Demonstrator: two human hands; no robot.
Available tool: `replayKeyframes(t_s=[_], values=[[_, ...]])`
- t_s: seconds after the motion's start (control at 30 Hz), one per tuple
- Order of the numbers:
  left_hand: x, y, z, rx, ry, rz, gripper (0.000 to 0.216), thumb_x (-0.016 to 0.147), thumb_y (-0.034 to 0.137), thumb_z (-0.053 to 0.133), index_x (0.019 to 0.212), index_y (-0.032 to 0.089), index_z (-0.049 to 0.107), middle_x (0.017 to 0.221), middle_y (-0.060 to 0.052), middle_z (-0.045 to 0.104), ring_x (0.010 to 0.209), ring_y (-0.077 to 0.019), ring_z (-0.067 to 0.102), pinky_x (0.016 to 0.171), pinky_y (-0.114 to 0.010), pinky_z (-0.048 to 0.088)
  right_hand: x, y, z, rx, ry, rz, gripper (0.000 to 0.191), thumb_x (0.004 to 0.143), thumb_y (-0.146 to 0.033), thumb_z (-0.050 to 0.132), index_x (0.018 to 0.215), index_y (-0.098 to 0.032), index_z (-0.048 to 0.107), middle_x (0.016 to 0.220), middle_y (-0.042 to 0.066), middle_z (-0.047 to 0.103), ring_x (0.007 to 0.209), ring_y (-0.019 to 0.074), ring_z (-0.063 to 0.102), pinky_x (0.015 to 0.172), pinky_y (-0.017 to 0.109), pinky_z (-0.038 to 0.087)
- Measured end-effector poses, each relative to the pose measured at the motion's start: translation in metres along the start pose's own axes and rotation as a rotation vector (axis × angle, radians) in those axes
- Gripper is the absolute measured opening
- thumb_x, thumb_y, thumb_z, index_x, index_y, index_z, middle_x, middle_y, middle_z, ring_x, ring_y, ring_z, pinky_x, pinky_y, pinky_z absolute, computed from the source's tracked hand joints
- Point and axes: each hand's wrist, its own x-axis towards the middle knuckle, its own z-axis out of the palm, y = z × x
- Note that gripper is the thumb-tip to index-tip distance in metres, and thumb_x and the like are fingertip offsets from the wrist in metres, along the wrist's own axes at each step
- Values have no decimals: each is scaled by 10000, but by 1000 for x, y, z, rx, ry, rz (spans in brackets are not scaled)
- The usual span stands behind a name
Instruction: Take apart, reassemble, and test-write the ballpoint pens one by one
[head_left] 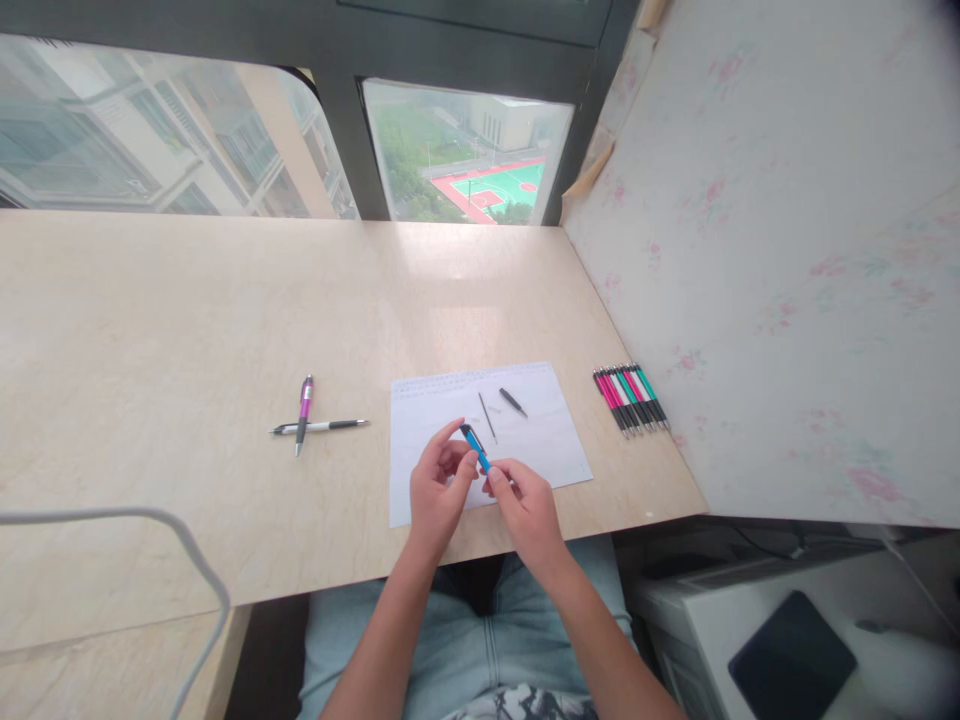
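Observation:
Above the near part of a white paper sheet (420,430), both hands hold the blue barrel of a pen (478,452), its black clip end pointing up and to the left. My left hand (441,478) pinches the upper part, with the index finger at the clip end. My right hand (525,502) has thumb and fingers closed around the lower end. On the sheet just beyond lie a thin dark ink refill (487,417) and a black pen grip section (513,402). A small clear piece beside the refill is too faint to name.
A row of several pink, white and green pens (630,400) lies at right near the papered wall (787,280). To the left, a purple pen (304,410) crosses over a white pen (330,426). A grey cable (172,522) loops over the desk's left front.

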Motion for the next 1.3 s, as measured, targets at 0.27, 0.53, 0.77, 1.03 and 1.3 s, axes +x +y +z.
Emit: replayKeyframes(t_s=[0.27,0.53,0.77,1.03,1.3], values=[[-2,13,-9,128,45,-89,448,819,314,676,1247,230,575,872,-15,652,767,-146,640,752,-294,537,1,5,6,-192,2,-146,245,950,-278,462,869,-188,674,793,36,660,710,159,584,631,256,426],[10,27,-6,301,27,-105,432,828,323,643,1230,204,538,840,-22,665,773,-168,656,753,-324,537,12,5,10,-234,-12,-212,217,946,-227,460,918,-193,673,819,37,675,726,161,589,640,259,429],[38,34,-7,915,4,-30,382,845,250,572,1207,191,465,770,-10,673,674,-185,635,656,-318,458,14,16,-13,-159,53,-126,216,924,-237,482,918,-189,692,857,47,703,779,175,642,664,266,465],[67,28,-2,1287,-216,-12,347,865,208,496,1207,155,467,770,-44,673,700,-217,625,612,-306,378,7,16,-32,-89,85,-29,225,915,-277,497,893,-187,702,764,32,696,684,161,636,592,252,465],[53,35,-10,1288,-90,32,322,905,299,482,1213,211,513,831,-26,687,697,-202,622,610,-303,382,3,19,-34,-132,113,-61,223,915,-283,497,897,-193,700,742,21,684,665,157,623,598,259,466]])
